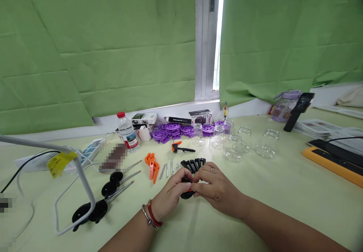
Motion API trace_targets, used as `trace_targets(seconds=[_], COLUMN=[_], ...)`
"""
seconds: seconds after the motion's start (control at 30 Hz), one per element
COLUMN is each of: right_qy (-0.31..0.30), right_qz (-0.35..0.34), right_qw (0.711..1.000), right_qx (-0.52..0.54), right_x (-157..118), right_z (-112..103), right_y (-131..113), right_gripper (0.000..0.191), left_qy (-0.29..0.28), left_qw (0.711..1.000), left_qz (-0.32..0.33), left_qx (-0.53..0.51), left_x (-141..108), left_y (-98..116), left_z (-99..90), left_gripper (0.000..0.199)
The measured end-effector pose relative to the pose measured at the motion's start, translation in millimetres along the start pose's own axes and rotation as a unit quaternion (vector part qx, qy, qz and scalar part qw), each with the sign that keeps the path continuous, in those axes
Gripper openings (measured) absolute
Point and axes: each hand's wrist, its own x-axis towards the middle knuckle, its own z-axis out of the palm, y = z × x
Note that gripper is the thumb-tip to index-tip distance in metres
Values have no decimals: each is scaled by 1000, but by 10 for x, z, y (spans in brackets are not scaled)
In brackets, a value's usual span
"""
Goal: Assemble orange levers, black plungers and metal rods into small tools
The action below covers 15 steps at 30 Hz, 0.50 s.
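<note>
Near the front middle of the table, my left hand (172,193) has its fingers closed round a small black part (187,195) with a bit of orange on it. My right hand (217,187) meets it from the right, fingers pinched on the same part. Just behind my hands lies a row of black plastic pieces (193,164). Several metal rods (167,170) and tiny screws (177,166) are to their left, beside orange clamp-shaped pieces (152,167). An orange and black piece (181,148) lies farther back.
Black round parts with metal shafts (98,209) and a white tubular frame (85,184) are at left. Behind stand a water bottle (128,134), purple parts (171,129) and glass jars (233,150). At right are a black brush (299,110) and an orange-edged tool (331,167).
</note>
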Motion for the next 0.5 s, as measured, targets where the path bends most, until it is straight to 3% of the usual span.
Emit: trace_targets(seconds=[0.2, 0.3, 0.4, 0.5], right_qy=[2, 6, 40, 62], right_qz=[-3, 13, 42, 66], right_qw=[1000, 1000, 998, 996], right_qx=[6, 9, -15, -25], right_x=[-28, -26, -28, -52], right_z=[34, 32, 24, 42], right_y=[31, 30, 35, 56], right_gripper=[12, 11, 15, 15], left_qy=[-8, 15, 103, 253], left_qw=[1000, 1000, 995, 965], left_qz=[7, 10, 8, 6], left_qx=[19, 24, 0, -72], left_x=[-12, -9, 27, 98], left_y=[27, 45, 53, 19], left_z=[19, 10, -88, -278], left_gripper=[16, 16, 16, 18])
